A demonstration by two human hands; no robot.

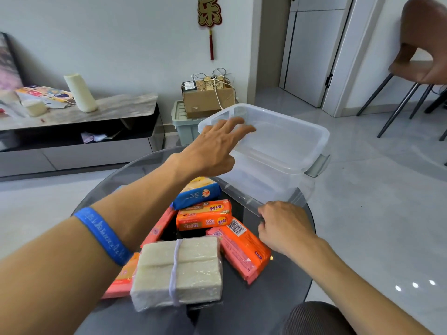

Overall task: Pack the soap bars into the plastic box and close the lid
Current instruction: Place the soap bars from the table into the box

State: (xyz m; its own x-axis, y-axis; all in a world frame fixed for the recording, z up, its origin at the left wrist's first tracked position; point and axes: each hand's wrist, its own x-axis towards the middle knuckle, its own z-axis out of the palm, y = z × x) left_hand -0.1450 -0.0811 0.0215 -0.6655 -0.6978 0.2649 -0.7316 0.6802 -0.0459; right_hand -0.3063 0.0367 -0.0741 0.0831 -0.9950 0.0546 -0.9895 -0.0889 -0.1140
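A clear plastic box (287, 141) stands open at the far side of the round dark glass table (278, 298), with a grey latch (318, 165) on its right end. My left hand (212, 148) reaches over the box's near left rim with its fingers spread. My right hand (283, 226) has its fingers curled on the edge of the clear lid (242, 199), which lies under the box's front. In front of the box lie several soap bars: a blue pack (197, 193), an orange pack (204, 215), an orange-pink pack (242, 247), a pink pack (159, 228) and a large white wrapped block (179, 274).
A low TV cabinet (79, 122) with a white roll and clutter stands at the left. Against the wall a cardboard box (208, 97) sits on a green bin (183, 122). A brown chair (420, 56) stands at the right, and a dark ribbed cushion (316, 320) is at the near edge.
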